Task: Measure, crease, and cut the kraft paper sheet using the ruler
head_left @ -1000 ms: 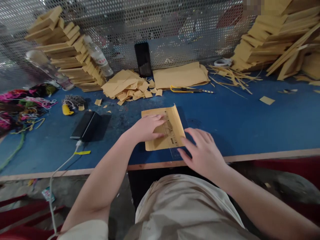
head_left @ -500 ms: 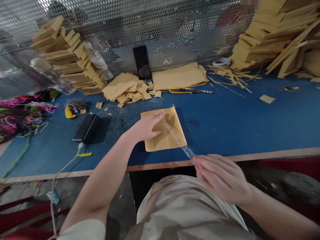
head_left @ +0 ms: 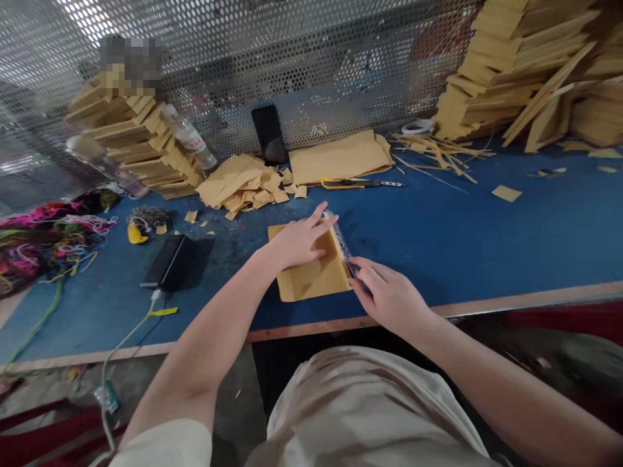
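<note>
From the head camera, we see our left hand (head_left: 302,245) laid over a folded piece of kraft paper (head_left: 314,282), which lies on the blue counter (head_left: 467,240) near its front edge, right in front of us. The left grip is apart: the fingers are spread, with the thumb lying on the paper and the foremost fingertips reaching to the far end of a transparent ruler (head_left: 342,241). That ruler runs along the paper's right-hand edge, tilted up on its side. Our right hand (head_left: 387,293) is at the ruler's near end, its grip clamped on it between thumb and fingers, just beside the paper's near right corner.

Beyond the paper we have a yellow utility knife (head_left: 343,183) lying crosswise. Behind it are larger kraft sheets (head_left: 341,157), with a pile of paper scraps (head_left: 238,185) to their left and loose paper strips (head_left: 445,150) to their right. A black smartphone (head_left: 270,135) leans on the perforated metal panel (head_left: 331,78), and a plastic bottle (head_left: 189,136) leans beside the left stack of folded kraft pieces (head_left: 146,146). A taller stack (head_left: 487,84) rises at the far right. On our left, a black boxy device (head_left: 168,263) has a white cable (head_left: 131,335) plugged in, and tangled colored yarn (head_left: 53,237) lies farther left.
</note>
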Tool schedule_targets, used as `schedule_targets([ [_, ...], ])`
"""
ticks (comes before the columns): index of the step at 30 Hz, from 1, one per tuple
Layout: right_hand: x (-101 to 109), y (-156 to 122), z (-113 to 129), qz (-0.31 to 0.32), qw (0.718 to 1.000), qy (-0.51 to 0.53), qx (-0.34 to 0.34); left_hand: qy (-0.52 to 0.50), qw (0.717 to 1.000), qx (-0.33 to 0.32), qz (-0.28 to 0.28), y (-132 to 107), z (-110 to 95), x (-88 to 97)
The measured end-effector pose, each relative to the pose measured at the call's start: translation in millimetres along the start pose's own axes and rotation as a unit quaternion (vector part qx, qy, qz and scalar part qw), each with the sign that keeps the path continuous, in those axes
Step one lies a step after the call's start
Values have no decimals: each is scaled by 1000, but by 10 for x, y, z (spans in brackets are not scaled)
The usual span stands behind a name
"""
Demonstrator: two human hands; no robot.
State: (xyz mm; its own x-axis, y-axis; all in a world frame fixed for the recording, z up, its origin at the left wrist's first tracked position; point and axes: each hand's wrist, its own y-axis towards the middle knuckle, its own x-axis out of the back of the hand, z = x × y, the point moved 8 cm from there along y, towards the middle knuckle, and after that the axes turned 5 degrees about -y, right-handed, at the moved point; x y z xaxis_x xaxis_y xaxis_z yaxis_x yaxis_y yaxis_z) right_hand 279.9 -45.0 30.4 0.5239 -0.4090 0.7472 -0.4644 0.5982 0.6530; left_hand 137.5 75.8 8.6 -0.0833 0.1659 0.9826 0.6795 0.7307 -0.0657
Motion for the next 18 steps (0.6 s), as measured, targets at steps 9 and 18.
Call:
schedule_targets([
  [9, -104, -3, 87, 45, 997, 50, 42, -9, 1000, -6, 3, -18, -9, -68],
  [18, -177, 18, 136, 93, 990, 89, 61, -10, 999, 31, 29, -59, 15, -130],
])
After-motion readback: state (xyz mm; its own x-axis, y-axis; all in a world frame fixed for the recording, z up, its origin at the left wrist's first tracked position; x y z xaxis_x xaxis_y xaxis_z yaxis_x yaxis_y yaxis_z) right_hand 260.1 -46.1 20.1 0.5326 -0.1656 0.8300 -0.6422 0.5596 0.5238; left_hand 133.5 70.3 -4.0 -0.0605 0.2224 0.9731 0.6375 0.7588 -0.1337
